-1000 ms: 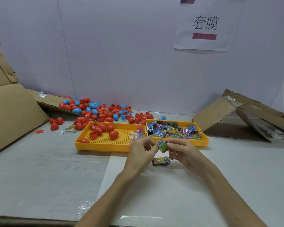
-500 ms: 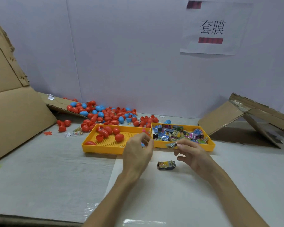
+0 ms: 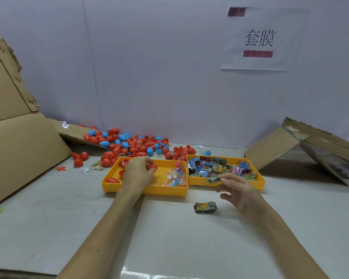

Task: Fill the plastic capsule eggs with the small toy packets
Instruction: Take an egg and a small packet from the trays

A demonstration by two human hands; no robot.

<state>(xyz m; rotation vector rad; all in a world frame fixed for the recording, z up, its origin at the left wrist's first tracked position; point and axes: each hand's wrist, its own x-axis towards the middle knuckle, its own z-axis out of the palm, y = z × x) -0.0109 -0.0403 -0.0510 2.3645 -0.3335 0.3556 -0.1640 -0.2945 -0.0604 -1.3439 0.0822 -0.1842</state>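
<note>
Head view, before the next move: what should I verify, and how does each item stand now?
1. Right hand pinches a rolled packet: ok.
2. Left hand is over the left tray, at a red egg: ok.
3. Egg firmly gripped: cannot tell.
4. Egg open to take the packet: cannot tell.
5. Spare packet lies on the table, apart from both hands: ok.
</note>
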